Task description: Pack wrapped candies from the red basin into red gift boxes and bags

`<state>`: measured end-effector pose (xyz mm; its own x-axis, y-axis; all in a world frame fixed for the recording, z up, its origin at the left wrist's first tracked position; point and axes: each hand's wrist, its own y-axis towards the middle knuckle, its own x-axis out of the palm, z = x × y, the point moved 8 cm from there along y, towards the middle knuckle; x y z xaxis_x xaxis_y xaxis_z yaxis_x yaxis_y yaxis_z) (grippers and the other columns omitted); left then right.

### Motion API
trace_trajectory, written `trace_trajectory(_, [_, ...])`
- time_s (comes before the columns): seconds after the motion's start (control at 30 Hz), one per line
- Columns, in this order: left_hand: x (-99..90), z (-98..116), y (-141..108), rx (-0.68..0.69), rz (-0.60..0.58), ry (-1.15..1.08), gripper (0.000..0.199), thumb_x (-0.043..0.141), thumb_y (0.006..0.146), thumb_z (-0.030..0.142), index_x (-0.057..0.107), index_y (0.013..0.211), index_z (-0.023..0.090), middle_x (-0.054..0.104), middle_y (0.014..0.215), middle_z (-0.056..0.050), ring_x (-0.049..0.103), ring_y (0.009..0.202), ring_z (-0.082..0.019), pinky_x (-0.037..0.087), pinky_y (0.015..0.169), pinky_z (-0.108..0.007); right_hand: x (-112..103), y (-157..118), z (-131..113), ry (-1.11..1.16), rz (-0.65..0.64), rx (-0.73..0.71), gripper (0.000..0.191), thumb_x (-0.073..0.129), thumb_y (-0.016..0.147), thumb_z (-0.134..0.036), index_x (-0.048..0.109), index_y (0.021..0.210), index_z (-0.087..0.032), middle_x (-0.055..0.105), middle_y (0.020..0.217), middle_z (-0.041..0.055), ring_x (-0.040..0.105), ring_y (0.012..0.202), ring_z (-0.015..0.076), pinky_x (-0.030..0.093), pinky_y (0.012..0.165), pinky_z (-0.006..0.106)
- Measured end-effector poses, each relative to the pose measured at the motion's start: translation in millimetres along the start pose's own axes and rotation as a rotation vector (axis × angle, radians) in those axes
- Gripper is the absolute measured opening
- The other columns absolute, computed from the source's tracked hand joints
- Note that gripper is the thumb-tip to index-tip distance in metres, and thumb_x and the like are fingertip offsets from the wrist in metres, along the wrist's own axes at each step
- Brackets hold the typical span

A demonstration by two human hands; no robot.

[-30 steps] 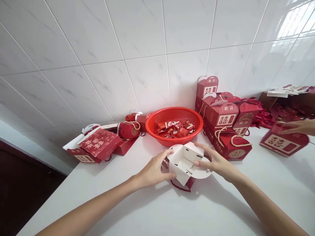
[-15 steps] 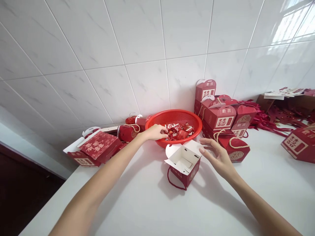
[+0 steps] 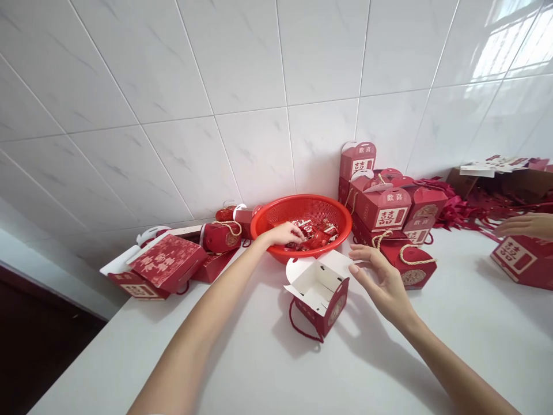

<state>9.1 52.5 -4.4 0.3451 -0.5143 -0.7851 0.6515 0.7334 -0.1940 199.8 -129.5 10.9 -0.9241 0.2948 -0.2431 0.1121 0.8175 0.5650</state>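
Note:
My left hand reaches into a red plastic basket, fingers curled down among small red-wrapped candies. Its fingertips are partly hidden, and what they pinch cannot be made out. In front of the basket stands an open red gift box with a white inside, flaps up and a dark red cord handle hanging at its left. No candy shows in the visible part of its inside. My right hand hovers at the box's right rear flap, thumb and fingers apart, holding nothing; whether it touches the flap is unclear.
Closed red gift boxes are stacked right of the basket. More boxes lie at the left. Red ribbons and a carton fill the back right. A co-worker's hand is over another box at the right edge.
My left hand has moved further into the candies. The box's right flap now stands more upright beside my right hand. A co-worker's hand has come further into view at the right.

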Motion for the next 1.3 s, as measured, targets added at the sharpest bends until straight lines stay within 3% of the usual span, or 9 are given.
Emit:
trace_trajectory(0.1, [-9.1,-1,-2,0.027,0.115,-0.278,0.028,0.056,0.082,0.033,0.072,0.094,0.013,0.074,0.087,-0.008,0.068,0.080,-0.019,0.052,0.075,-0.029,-1,0,1,-0.010,0.014,-0.007,0.024,0.063,0.091,-0.046,0.068,0.097,-0.024,0.068,0.118,0.0112,0.063,0.115,0.0272,0.058,0.084,0.037])
trace_trajectory(0.17, [-7.4,-4,-1,0.007,0.113,-0.278,0.032,0.056,0.084,0.038,0.072,0.095,0.013,0.074,0.089,-0.008,0.068,0.083,-0.020,0.052,0.076,-0.029,-1,0,3,-0.020,0.021,-0.010,0.023,0.064,0.091,-0.046,0.069,0.097,-0.024,0.068,0.118,0.0112,0.063,0.114,0.0276,0.058,0.083,0.037])
trace_trajectory(0.4, [16.9,-15,5,-0.125,-0.140,0.189,0.041,0.076,0.064,0.036,0.076,0.102,0.020,0.075,0.108,-0.006,0.068,0.098,-0.027,0.050,0.080,-0.028,3,-1,6,-0.060,0.018,-0.025,0.021,0.064,0.091,-0.044,0.069,0.096,-0.025,0.066,0.121,0.0111,0.065,0.112,0.0273,0.059,0.082,0.038])
trace_trajectory(0.6, [30.0,-7,-3,-0.095,-0.308,0.098,0.028,0.063,0.079,0.042,0.079,0.084,0.020,0.077,0.090,-0.004,0.069,0.081,-0.021,0.050,0.071,-0.025,5,-3,6,-0.104,0.012,-0.054,0.021,0.062,0.092,-0.044,0.068,0.097,-0.025,0.066,0.120,0.0116,0.066,0.109,0.0276,0.059,0.080,0.039])
trace_trajectory(0.77, [28.9,-3,-6,-0.139,-0.303,0.052,0.038,0.066,0.078,0.045,0.078,0.106,0.023,0.077,0.106,-0.003,0.071,0.094,-0.022,0.051,0.074,-0.024,8,-4,2,-0.127,0.001,-0.081,0.020,0.061,0.092,-0.042,0.068,0.097,-0.024,0.066,0.121,0.0117,0.066,0.109,0.0272,0.058,0.080,0.038])
trace_trajectory(0.9, [19.5,-4,-1,-0.137,-0.182,0.108,0.066,0.073,0.069,0.042,0.066,0.132,0.022,0.066,0.135,-0.008,0.064,0.118,-0.028,0.052,0.086,-0.026,8,-4,3,-0.105,0.010,-0.057,0.022,0.062,0.091,-0.045,0.069,0.096,-0.025,0.066,0.121,0.0117,0.065,0.110,0.0274,0.058,0.082,0.039])
trace_trajectory(1.0, [20.9,-5,3,-0.101,-0.176,0.149,0.077,0.073,0.065,0.035,0.059,0.140,0.022,0.060,0.143,-0.009,0.061,0.122,-0.029,0.051,0.090,-0.027,7,-2,9,-0.051,0.015,0.002,0.027,0.062,0.090,-0.050,0.070,0.094,-0.025,0.066,0.120,0.0123,0.064,0.112,0.0285,0.058,0.082,0.039])
trace_trajectory(1.17, [24.2,-7,6,-0.077,-0.185,0.171,0.051,0.069,0.067,0.031,0.073,0.118,0.024,0.068,0.132,-0.006,0.062,0.118,-0.029,0.050,0.089,-0.028,3,3,18,0.018,0.065,0.066,0.034,0.064,0.086,-0.056,0.071,0.091,-0.024,0.066,0.120,0.0135,0.063,0.115,0.0303,0.056,0.086,0.042])
trace_trajectory(1.3, [28.6,-5,5,-0.071,-0.242,0.152,0.027,0.064,0.065,0.019,0.077,0.089,0.021,0.077,0.096,-0.002,0.068,0.088,-0.023,0.049,0.069,-0.025,1,17,9,0.014,0.101,0.039,0.030,0.064,0.087,-0.052,0.070,0.089,-0.023,0.068,0.117,0.0122,0.064,0.111,0.0289,0.053,0.091,0.043])
